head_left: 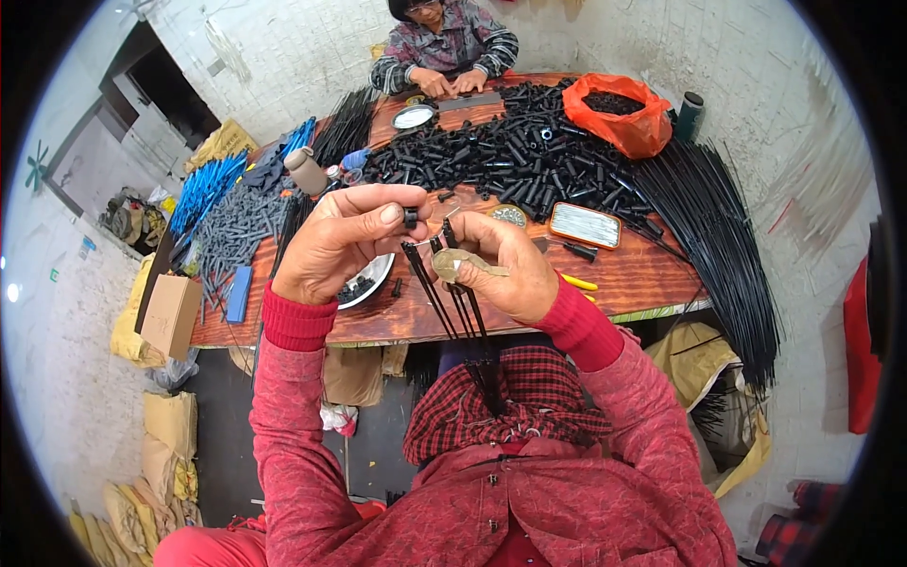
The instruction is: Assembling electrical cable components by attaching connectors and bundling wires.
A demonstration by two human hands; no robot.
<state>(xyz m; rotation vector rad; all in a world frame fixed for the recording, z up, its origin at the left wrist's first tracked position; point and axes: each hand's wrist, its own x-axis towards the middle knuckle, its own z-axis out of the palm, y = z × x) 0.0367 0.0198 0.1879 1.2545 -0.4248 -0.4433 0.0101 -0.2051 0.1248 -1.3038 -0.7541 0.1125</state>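
My left hand (342,241) is raised over the near edge of the wooden table (624,274) and pinches a small black cap (410,217) between thumb and forefinger. My right hand (499,265) grips a bundle of thin black rods (460,317) that run down toward my lap, their top ends sticking up just right of the cap. The thumb of that hand is wrapped in tan tape. A white bowl (373,276) with small black parts sits under my left hand.
A heap of short black tubes (510,156) covers the table's middle, with an orange bag (619,113) of parts behind. Long black rods (713,236) hang off the right edge. Blue and grey tubes (213,203) lie at left. Another person (444,47) works at the far side.
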